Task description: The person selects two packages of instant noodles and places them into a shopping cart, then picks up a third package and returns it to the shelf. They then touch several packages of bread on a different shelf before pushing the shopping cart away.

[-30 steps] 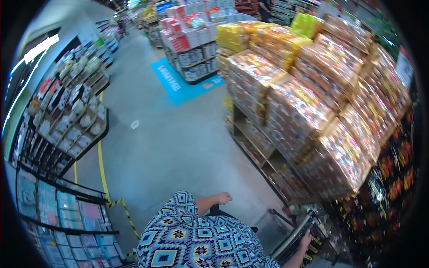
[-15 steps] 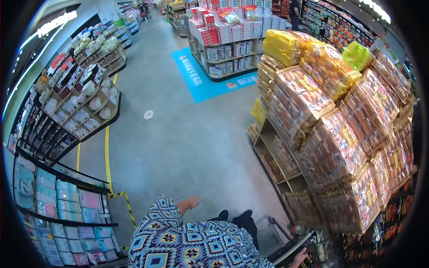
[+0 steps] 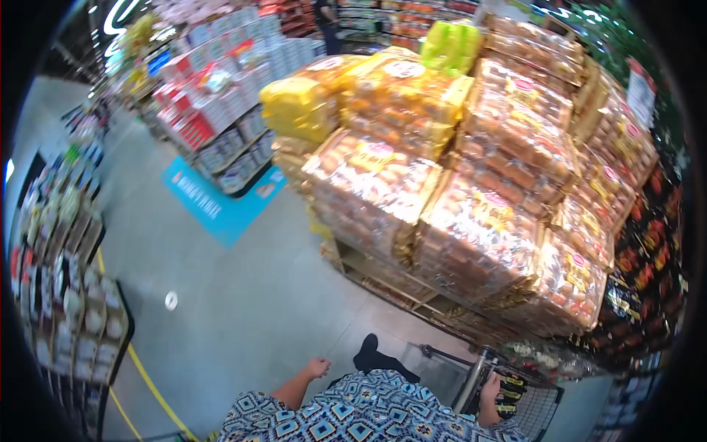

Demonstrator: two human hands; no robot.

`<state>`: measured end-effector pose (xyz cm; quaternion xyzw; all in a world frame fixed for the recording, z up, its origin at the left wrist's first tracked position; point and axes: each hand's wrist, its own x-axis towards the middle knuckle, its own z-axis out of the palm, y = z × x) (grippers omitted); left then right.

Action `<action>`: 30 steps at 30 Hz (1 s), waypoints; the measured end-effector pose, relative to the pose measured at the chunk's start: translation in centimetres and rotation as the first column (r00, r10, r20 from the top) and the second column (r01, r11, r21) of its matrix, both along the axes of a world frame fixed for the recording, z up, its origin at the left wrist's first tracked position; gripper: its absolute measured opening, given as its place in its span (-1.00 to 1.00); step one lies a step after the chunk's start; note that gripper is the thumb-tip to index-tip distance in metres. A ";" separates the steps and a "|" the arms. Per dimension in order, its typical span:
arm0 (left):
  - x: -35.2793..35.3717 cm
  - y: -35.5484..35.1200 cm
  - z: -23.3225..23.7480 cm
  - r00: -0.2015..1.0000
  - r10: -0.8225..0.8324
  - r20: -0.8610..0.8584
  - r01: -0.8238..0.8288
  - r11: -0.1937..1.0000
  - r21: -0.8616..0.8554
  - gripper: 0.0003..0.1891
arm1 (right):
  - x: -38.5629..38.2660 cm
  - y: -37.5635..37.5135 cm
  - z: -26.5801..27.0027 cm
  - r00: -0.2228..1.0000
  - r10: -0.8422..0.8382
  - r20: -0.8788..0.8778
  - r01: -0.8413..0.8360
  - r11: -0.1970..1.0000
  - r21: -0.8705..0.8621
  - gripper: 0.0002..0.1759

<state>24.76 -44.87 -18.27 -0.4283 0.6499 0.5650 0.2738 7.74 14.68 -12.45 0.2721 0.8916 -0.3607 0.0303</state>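
My left hand hangs in front of my patterned shirt, over the floor. Its fingers look loosely curled, with nothing visible in them. At the lower right, my right hand is at the handle of a shopping cart and appears closed around it; the fingers are partly hidden. Dark packages with yellow marks lie in the cart beside that hand. Just beyond the cart, clear packs of brown bread rolls are piled high on a shelf unit.
Yellow packs and a green pack top the pile. A box display stands further off by a blue floor sign. Shelves line the left, along a yellow floor line. A person stands far back.
My view has turned right, so the bread pile now fills the middle and the left shelves have shifted toward the edge. More of the cart shows; my right hand stays at its handle.
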 end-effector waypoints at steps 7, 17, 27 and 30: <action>-11.1 -6.1 0.5 0.997 0.079 0.006 -0.079 0.997 -0.003 -0.71 | -3.1 -5.2 2.0 0.997 0.069 0.030 -0.073 0.983 0.169 -0.45; -22.8 -8.0 1.5 0.948 -0.299 0.106 0.295 0.954 0.050 -0.63 | -7.2 -12.9 3.6 0.970 -0.210 0.123 0.210 0.978 0.018 -0.28; -34.9 -17.1 -2.7 0.890 -0.452 0.052 0.451 0.892 0.032 -0.64 | -9.1 -20.3 2.1 0.936 -0.322 0.144 0.329 0.944 -0.027 -0.41; -38.5 -19.8 -2.5 0.834 -0.548 0.060 0.550 0.835 -0.010 -0.67 | -9.1 -23.9 3.5 0.955 -0.288 0.069 0.280 0.954 0.104 -0.46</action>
